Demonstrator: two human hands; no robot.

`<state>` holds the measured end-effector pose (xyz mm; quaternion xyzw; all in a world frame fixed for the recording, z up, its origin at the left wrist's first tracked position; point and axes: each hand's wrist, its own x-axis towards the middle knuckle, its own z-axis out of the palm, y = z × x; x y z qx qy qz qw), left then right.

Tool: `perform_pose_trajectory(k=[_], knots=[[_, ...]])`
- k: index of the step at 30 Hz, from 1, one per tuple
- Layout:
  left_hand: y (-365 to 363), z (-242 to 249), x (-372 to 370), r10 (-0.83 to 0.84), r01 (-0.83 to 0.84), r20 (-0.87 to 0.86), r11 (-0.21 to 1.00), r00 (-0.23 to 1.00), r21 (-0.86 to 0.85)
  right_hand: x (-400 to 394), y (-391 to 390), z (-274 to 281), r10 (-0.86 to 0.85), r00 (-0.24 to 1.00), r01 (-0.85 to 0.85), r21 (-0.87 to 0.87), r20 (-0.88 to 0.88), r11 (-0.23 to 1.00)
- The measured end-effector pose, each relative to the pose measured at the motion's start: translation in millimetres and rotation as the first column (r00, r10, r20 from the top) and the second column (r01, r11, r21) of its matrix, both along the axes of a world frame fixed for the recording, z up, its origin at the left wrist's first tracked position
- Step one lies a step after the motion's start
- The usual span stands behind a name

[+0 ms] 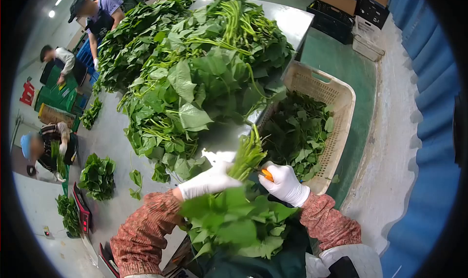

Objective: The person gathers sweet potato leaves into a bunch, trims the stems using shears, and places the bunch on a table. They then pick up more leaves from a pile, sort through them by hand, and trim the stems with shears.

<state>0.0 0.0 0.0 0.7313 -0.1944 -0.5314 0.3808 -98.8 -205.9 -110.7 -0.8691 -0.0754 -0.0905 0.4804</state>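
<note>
White gloves cover both hands. My left hand (210, 180) is wrapped round the stems of a bunch of leafy greens (234, 219), whose leaves hang toward my body. Close to its right, my right hand (282, 181) is closed on an orange-handled tool (267, 174), with a dark part pointing at the stems. What kind of tool it is, I cannot make out fully. Beyond my hands a large heap of greens (190, 83) lies on the metal table (292, 19). A cream plastic crate (343, 127) holding loose leaves stands on the right, below the table's edge.
Smaller bunches (97, 175) lie on the left, near a red scale (83, 209). Three people (105, 14) work along the far left side. Dark crates (329, 19) and a white crate (366, 39) stand at the back right, beside a blue curtain (429, 102).
</note>
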Motion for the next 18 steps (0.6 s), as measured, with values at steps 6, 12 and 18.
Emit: perform_pose_trajectory(k=[6,12,18], knots=[[-30,-58,15,0.035,-0.045,0.092,0.993,0.995,0.111,-87,-67,-113,-0.297,0.877,0.254,-0.161,-0.378,0.954],[-76,-47,3,-0.351,0.081,0.492,0.869,0.797,0.488,-43,-48,-7,-0.272,0.962,0.272,-0.078,0.016,0.959],[-65,-31,-10,-0.192,0.04,0.525,0.957,0.829,0.286,-23,-44,-14,-0.159,0.985,0.144,-0.184,-0.071,0.972]])
